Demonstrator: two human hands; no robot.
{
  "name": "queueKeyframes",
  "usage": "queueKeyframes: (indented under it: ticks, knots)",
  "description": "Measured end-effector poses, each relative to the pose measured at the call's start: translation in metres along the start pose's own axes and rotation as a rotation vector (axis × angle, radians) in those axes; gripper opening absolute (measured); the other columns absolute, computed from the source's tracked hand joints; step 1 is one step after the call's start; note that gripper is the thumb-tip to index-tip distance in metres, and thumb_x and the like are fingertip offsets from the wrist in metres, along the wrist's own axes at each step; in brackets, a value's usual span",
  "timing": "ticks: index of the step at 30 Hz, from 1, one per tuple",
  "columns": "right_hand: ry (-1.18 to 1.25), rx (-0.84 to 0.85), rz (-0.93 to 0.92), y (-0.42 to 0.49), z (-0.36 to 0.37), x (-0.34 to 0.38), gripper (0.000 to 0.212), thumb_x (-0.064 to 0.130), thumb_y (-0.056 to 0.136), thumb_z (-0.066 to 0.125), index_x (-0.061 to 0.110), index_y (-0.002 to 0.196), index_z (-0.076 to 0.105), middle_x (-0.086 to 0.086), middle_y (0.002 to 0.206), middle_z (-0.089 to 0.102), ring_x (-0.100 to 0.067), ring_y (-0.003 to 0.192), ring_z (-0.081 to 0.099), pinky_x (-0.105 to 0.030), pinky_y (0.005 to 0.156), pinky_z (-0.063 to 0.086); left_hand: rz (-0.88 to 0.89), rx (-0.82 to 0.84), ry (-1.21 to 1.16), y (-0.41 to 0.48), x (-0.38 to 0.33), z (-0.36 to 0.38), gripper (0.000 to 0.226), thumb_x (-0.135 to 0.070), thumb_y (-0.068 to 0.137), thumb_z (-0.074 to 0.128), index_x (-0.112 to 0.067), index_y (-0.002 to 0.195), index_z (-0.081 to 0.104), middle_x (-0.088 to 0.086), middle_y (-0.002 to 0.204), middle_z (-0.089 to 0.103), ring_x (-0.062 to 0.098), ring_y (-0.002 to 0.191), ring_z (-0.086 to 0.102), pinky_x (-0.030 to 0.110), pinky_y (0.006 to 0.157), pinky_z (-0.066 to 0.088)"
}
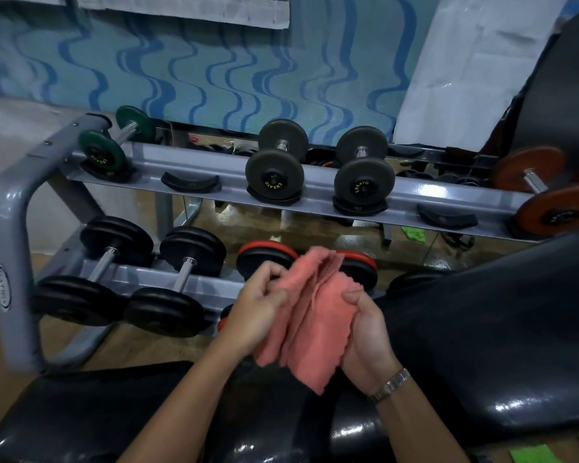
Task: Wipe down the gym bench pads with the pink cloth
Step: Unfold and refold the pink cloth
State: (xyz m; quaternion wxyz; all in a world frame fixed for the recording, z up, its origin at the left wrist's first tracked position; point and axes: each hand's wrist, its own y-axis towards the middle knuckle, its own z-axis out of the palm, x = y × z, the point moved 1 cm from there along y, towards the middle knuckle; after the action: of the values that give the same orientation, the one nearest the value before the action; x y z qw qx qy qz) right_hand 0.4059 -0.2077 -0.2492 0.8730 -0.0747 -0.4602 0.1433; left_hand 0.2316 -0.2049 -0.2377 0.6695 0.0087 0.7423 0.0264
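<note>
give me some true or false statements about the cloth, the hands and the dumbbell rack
1. The left hand and the right hand both hold the pink cloth. True.
2. The cloth lies spread out flat. False: it is bunched between the hands, held over the bench pad.
3. Both wrists are bare. False: a watch is on the right wrist.
4. A green dumbbell sits at the left end of the upper rail of the rack. True.
5. The upper rail is full of dumbbells. False: a cradle just right of the green dumbbell is empty.
</note>
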Motion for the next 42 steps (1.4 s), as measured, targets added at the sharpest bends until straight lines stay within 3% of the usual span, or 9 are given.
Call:
queueKeyframes:
  ticks: [10,14,19,22,24,29,32,35,42]
  knots:
    - [-0.238,0.117,0.004,0.002,0.001,0.008,0.055,0.039,0.094,0.074,0.019,0.143,0.058,-0.009,0.134,0.071,-0.028,0.125,0.067,-0.052,0.110,0.050,-0.157,-0.077,-0.313,0.005,-0.014,-0.024,0.016,-0.009,0.093,0.073,-0.011,0.107,0.066,0.004,0.092,0.079,0.023,0.081,0.077,0.035,0.065,0.060]
    - [-0.277,-0.076,-0.076,0.010,0.000,0.000,0.049,0.006,0.088,0.078,0.013,0.135,0.064,-0.009,0.119,0.077,-0.028,0.111,0.074,-0.050,0.101,0.057,-0.135,-0.064,-0.276,0.005,-0.022,-0.026,0.016,-0.012,0.095,0.072,-0.012,0.110,0.066,0.005,0.092,0.080,0.022,0.078,0.078,0.032,0.060,0.060]
    - [-0.835,-0.437,-0.445,0.004,0.000,-0.015,0.062,0.033,0.085,0.083,0.035,0.138,0.053,0.011,0.129,0.054,-0.014,0.122,0.056,-0.039,0.103,0.050,-0.149,-0.151,-0.208,0.005,-0.027,-0.026,0.015,-0.013,0.095,0.074,-0.015,0.108,0.067,0.011,0.099,0.078,0.026,0.083,0.077,0.038,0.065,0.060]
    - [-0.897,-0.164,-0.595,-0.011,0.022,-0.023,0.037,0.066,0.085,0.066,0.053,0.119,0.061,0.019,0.125,0.058,-0.006,0.117,0.060,-0.025,0.094,0.051,-0.140,-0.220,-0.228,0.006,-0.027,-0.018,0.013,-0.012,0.094,0.075,-0.014,0.103,0.066,0.013,0.105,0.075,0.025,0.087,0.073,0.039,0.073,0.058]
    - [-0.871,0.142,-0.476,-0.012,0.035,-0.029,0.065,0.075,0.084,0.064,0.048,0.142,0.053,0.018,0.144,0.054,-0.002,0.132,0.054,-0.025,0.105,0.049,-0.152,-0.202,-0.292,0.004,-0.029,-0.011,0.010,-0.020,0.094,0.075,-0.015,0.096,0.067,0.007,0.095,0.074,0.018,0.084,0.070,0.036,0.077,0.057]
    - [-0.727,0.230,-0.430,-0.001,0.047,-0.010,0.058,0.003,0.081,0.071,0.040,0.125,0.062,0.000,0.104,0.076,-0.027,0.086,0.074,-0.033,0.074,0.058,-0.215,0.001,-0.729,-0.002,-0.031,-0.008,0.048,-0.034,0.088,0.061,0.000,0.119,0.073,0.009,0.107,0.072,0.021,0.099,0.068,0.041,0.090,0.057]
    - [-0.754,0.126,-0.337,0.011,0.038,0.011,0.047,-0.012,0.085,0.057,0.029,0.105,0.072,-0.002,0.086,0.076,-0.031,0.078,0.070,-0.026,0.068,0.053,-0.050,-0.097,-0.401,0.001,-0.024,-0.018,0.036,-0.005,0.091,0.063,-0.015,0.124,0.071,0.009,0.126,0.072,0.021,0.111,0.070,0.038,0.091,0.058]
    - [-0.814,0.196,-0.242,0.022,0.031,0.034,0.022,-0.002,0.070,0.060,0.018,0.075,0.069,-0.006,0.070,0.057,-0.023,0.065,0.052,-0.029,0.057,0.041,0.007,-0.267,-0.125,0.017,-0.008,-0.040,0.088,0.009,0.071,0.082,-0.035,0.141,0.051,-0.010,0.144,0.051,0.011,0.129,0.051,0.030,0.098,0.045]
    - [-0.533,0.278,-0.126,0.031,0.045,0.078,0.022,-0.009,0.052,0.053,0.013,0.055,0.051,0.004,0.049,0.040,-0.005,0.040,0.038,-0.014,0.039,0.032,-0.394,0.387,-0.680,0.016,0.026,-0.065,0.080,-0.021,0.041,0.103,-0.010,0.117,0.080,0.019,0.113,0.075,0.032,0.099,0.075,0.044,0.082,0.061]
